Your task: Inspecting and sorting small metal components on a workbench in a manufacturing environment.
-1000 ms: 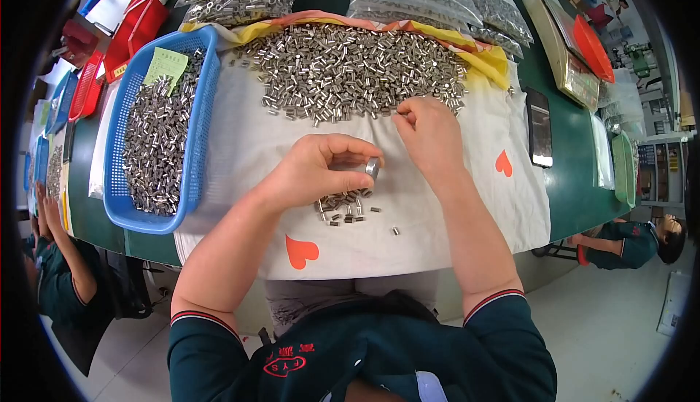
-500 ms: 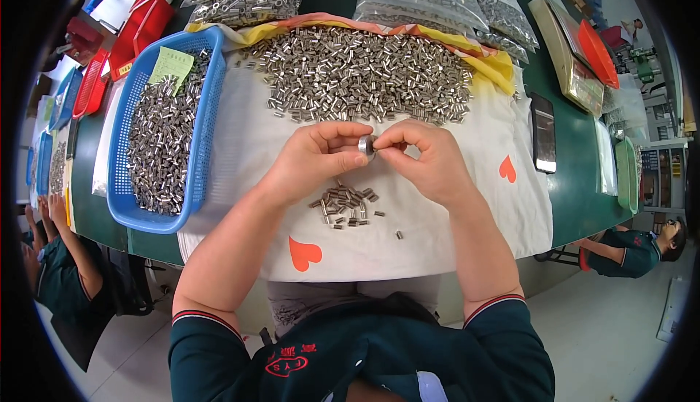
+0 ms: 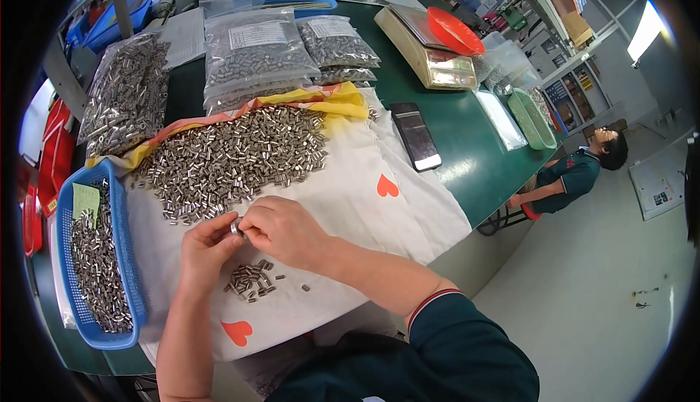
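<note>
Between the thumb and fingers of my left hand (image 3: 204, 247) is a short, shiny metal ring (image 3: 235, 226). My right hand (image 3: 283, 233) meets it from the other side with pinched fingertips; whatever they hold is hidden or too small to make out. Both hands are just above a white cloth (image 3: 350, 241), at the near edge of a wide heap of small metal sleeves (image 3: 240, 157). Closer to me lies a small pile of the same sleeves (image 3: 249, 280), with a loose sleeve (image 3: 305, 287) off to its right.
A blue basket (image 3: 130, 271) full of metal pieces stands at the left. Filled plastic bags (image 3: 251, 52) sit behind the heap. To the right are a phone (image 3: 415, 136), a red tray (image 3: 455, 31) and a green basket (image 3: 531, 119). Another person (image 3: 576, 179) sits at the far right.
The view has swung to the right, so the table appears tilted and shifted left. Both hands stay together at the metal ring, in much the same grip.
</note>
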The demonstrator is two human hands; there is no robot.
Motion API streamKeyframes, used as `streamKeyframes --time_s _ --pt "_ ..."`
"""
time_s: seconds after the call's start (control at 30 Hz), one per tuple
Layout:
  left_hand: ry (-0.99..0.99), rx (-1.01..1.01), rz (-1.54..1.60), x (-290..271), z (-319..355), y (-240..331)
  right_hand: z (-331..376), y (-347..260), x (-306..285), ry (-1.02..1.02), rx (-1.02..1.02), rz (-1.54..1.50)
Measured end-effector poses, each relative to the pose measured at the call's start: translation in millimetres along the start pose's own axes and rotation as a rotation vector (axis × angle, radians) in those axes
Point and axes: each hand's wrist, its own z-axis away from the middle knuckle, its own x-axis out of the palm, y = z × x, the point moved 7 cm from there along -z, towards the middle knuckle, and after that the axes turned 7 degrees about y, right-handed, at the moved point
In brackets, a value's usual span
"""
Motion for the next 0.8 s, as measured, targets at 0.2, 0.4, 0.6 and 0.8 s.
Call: streamKeyframes --time_s 0.2,0.4,0.6,0.8 --pt "-0.068 -0.051 0.024 4 2 4 -3 27 4 -0.291 0.314 -0.376" --pt "-0.209 -0.108 -0.038 21 13 11 -3 35 7 -0.522 0.455 -0.397" --pt "-0.356 -0.14 -0.303 33 25 13 -11 78 -13 -0.037 0.641 -0.318" --pt "-0.418 -0.056 -0.334 34 25 20 -16 54 6 -0.12 0.158 0.272"
